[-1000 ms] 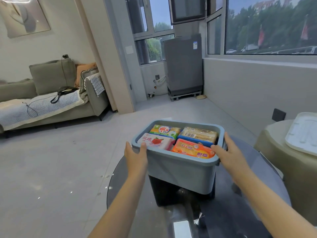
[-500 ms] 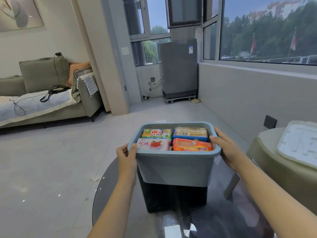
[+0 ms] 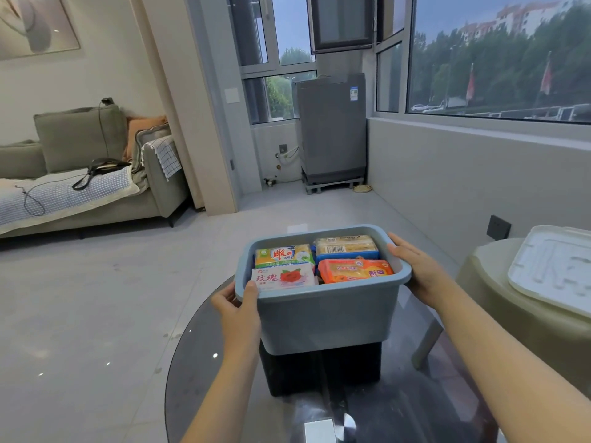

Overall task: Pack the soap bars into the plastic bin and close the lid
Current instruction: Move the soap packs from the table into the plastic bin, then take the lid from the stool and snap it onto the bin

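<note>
Glass table (image 3: pixel 224 378) under bin (image 3: pixel 326 318); lid (image 3: pixel 553 266) far right.

bin (image 3: pixel 326 318): sits squarer to the view than a second ago, when its near right corner pointed at the camera; the long side now faces it
left hand (image 3: pixel 238 310): thumb lies over the near left rim corner, fingers now behind the side wall
right hand (image 3: pixel 419 270): lies further back along the right rim
view: swung slightly right and down; sofa (image 3: pixel 80 174) lies closer to the left edge
</note>
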